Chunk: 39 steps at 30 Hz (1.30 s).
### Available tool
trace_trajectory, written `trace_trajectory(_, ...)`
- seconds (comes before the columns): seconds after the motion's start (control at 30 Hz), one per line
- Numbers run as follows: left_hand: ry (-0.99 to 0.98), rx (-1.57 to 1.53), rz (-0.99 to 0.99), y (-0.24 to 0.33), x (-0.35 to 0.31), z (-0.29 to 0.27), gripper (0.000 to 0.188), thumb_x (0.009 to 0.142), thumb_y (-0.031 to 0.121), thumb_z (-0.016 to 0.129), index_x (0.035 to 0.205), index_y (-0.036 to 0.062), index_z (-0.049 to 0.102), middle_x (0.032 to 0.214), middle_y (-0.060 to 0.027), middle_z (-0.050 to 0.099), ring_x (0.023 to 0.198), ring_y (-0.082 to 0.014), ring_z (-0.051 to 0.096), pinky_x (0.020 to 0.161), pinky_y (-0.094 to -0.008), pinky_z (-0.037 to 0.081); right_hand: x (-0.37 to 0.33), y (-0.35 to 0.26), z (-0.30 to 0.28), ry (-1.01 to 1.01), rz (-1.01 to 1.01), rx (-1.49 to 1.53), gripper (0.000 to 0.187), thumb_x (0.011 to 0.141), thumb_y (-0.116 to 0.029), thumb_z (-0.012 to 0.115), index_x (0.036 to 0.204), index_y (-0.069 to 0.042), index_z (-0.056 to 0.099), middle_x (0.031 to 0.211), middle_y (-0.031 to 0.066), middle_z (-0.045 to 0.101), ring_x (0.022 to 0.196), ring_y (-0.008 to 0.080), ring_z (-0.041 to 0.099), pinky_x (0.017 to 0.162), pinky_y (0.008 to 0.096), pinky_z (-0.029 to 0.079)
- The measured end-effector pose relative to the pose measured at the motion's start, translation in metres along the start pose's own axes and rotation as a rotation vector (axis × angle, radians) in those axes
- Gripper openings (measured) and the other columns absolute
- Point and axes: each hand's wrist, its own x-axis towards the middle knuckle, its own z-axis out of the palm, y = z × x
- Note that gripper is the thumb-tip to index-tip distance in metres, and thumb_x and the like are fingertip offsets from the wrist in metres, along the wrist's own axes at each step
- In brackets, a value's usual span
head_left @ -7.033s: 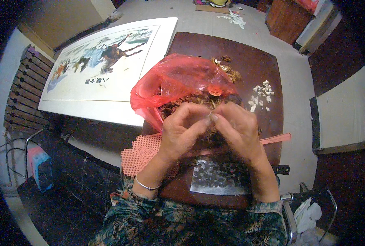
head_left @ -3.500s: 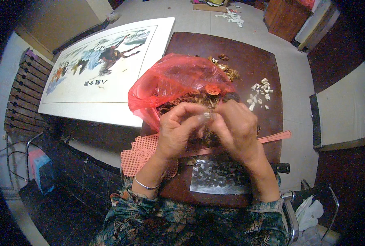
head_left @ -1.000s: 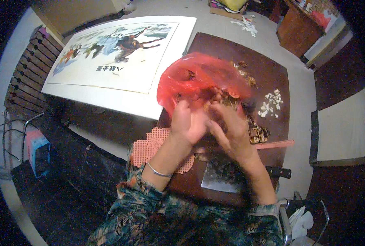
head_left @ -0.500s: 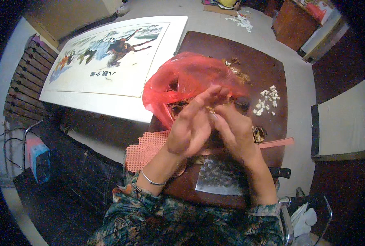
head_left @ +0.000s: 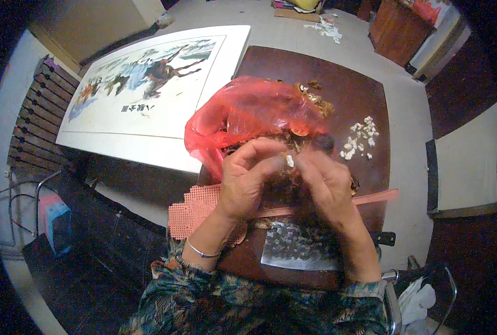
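Note:
A small white piece (head_left: 290, 161) is pinched between the thumb and fingers of my left hand (head_left: 242, 181). My right hand (head_left: 329, 181) is close beside it, fingers bent together and smeared by motion; whatever lies between its fingertips is hidden. Just beyond both hands, a red translucent plastic bag (head_left: 259, 103) lies with its mouth toward me, and dry brown husk-like bits (head_left: 285, 138) spill from it. Several similar white pieces (head_left: 360, 137) form a loose pile to the right. Below my hands lies a cleaver (head_left: 296, 248), its black handle pointing right.
A pink fly swatter (head_left: 195, 215) lies across the dark brown table (head_left: 366, 89), its handle passing beyond my right wrist. More brown scraps (head_left: 318, 103) sit past the bag. At left stands a white table (head_left: 173, 151) with a horse picture; a dark seat (head_left: 103, 245) is nearer me.
My left hand has turned from an open palm to a pinch, and the white piece now shows clearly between its fingertips. Both hands have lowered slightly toward me.

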Motion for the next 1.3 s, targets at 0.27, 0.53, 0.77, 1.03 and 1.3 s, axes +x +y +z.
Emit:
trace_trajectory(0.27, 0.006, 0.012, 0.008, -0.007, 0.003, -0.002, 0.022, 0.082, 0.000, 0.060, 0.104, 0.0004, 0.055, 0.096, -0.0070, 0.062, 0.084, -0.0145, 0.061, 0.076, -0.0256, 0.052, 0.002, 0.007, 0.001, 0.127, -0.318, -0.140, 0.025, 0.073, 0.006, 0.058, 0.097, 0.001, 0.060, 0.087, 0.0159, 0.060, 0.077, 0.0315, 0.061, 0.070, 0.0364, 0.050)
trace_trajectory(0.53, -0.050, -0.028, 0.021, -0.006, 0.007, -0.003, 0.017, 0.082, 0.000, 0.063, 0.099, -0.0002, 0.061, 0.099, -0.0065, 0.061, 0.090, -0.0129, 0.059, 0.079, -0.0257, 0.050, 0.005, 0.007, -0.003, 0.121, -0.400, -0.337, 0.021, 0.073, 0.001, 0.064, 0.094, 0.000, 0.060, 0.083, 0.0137, 0.060, 0.074, 0.0305, 0.061, 0.065, 0.0380, 0.048)
trace_trajectory(0.77, -0.097, 0.062, 0.082, -0.002, 0.005, -0.003, 0.021, 0.081, -0.001, 0.064, 0.102, -0.0003, 0.061, 0.098, -0.0060, 0.063, 0.091, -0.0137, 0.061, 0.083, -0.0266, 0.050, 0.004, 0.005, -0.003, 0.143, -0.374, -0.342, 0.014, 0.074, -0.002, 0.065, 0.088, -0.002, 0.060, 0.080, 0.0119, 0.061, 0.069, 0.0293, 0.060, 0.060, 0.0377, 0.045)
trace_trajectory(1.03, -0.077, 0.112, 0.058, -0.007, 0.004, -0.005, 0.022, 0.082, -0.001, 0.062, 0.105, -0.0008, 0.062, 0.100, -0.0047, 0.061, 0.093, -0.0120, 0.059, 0.082, -0.0241, 0.049, 0.003, 0.004, -0.005, 0.098, -0.342, -0.317, 0.012, 0.075, -0.004, 0.065, 0.086, -0.003, 0.060, 0.079, 0.0113, 0.061, 0.069, 0.0290, 0.060, 0.062, 0.0377, 0.046)
trace_trajectory(1.3, -0.170, 0.401, 0.227, -0.006, 0.007, -0.008, 0.023, 0.081, -0.002, 0.061, 0.104, -0.0032, 0.063, 0.101, -0.0056, 0.059, 0.096, -0.0128, 0.055, 0.085, -0.0242, 0.045, 0.001, 0.005, -0.007, 0.057, -0.292, -0.299, 0.009, 0.076, -0.005, 0.063, 0.084, -0.003, 0.059, 0.076, 0.0119, 0.059, 0.068, 0.0300, 0.059, 0.062, 0.0387, 0.046)
